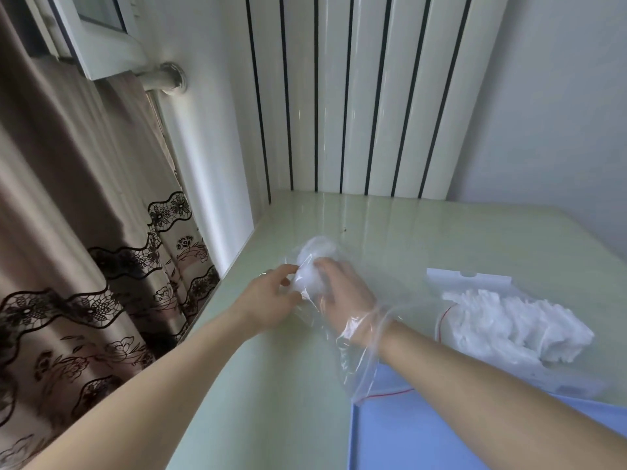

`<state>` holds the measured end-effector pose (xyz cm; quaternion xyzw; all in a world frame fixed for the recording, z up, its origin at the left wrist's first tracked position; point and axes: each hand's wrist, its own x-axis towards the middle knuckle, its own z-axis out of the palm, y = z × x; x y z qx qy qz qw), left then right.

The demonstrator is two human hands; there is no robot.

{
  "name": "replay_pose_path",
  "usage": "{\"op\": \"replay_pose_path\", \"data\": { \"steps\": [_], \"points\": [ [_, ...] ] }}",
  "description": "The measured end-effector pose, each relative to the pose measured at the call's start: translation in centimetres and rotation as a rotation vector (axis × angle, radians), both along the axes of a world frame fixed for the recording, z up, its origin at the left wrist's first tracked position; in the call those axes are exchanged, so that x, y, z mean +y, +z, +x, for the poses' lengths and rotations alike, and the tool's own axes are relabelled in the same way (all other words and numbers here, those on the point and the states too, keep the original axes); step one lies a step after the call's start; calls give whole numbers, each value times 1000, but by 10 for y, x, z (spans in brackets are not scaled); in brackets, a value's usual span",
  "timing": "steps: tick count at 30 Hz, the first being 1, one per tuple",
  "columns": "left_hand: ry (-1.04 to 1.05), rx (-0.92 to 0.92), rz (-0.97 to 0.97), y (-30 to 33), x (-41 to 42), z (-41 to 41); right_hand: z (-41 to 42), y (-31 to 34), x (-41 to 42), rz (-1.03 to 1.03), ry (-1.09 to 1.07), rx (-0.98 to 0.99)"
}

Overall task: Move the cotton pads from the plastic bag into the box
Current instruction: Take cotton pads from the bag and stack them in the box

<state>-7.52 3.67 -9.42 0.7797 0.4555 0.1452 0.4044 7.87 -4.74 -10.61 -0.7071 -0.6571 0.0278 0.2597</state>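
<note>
On the green table [424, 232], the right hand [342, 293] is reaching deep inside the plastic bag [353, 364], fingers curling around cotton pads [314, 256]; the left hand [268, 296] is pinching the bag's outside. The blue box [407, 432] is lying just beside the bag's mouth.

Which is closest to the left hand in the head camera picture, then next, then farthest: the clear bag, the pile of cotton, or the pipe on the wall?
1. Clear bag: the left hand touches it; the right hand is inside.
2. Pile of cotton: far right on the table.
3. Pipe: high up, left, by the curtain.
</note>
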Motion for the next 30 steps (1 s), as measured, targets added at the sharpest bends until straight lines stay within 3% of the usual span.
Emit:
{"op": "replay_pose_path", "data": {
  "steps": [8, 12, 16, 20, 30],
  "points": [
    [-10, 106, 66, -7, 0, 9, 13, -6, 14, 32, -48, -122],
    [-18, 156, 80, -5, -1, 12, 14, 0, 9, -14, -104, 59],
    [-34, 169, 85, -5, -1, 16, 16, 5, 4, -62, -31, 77],
    [-55, 191, 114, -3, -5, 19, 12, 11, 5, -73, -84, -54],
    [-71, 369, 193, -13, 7, 12, 27, 44, -48, -234, -62, 56]
  ]
}}
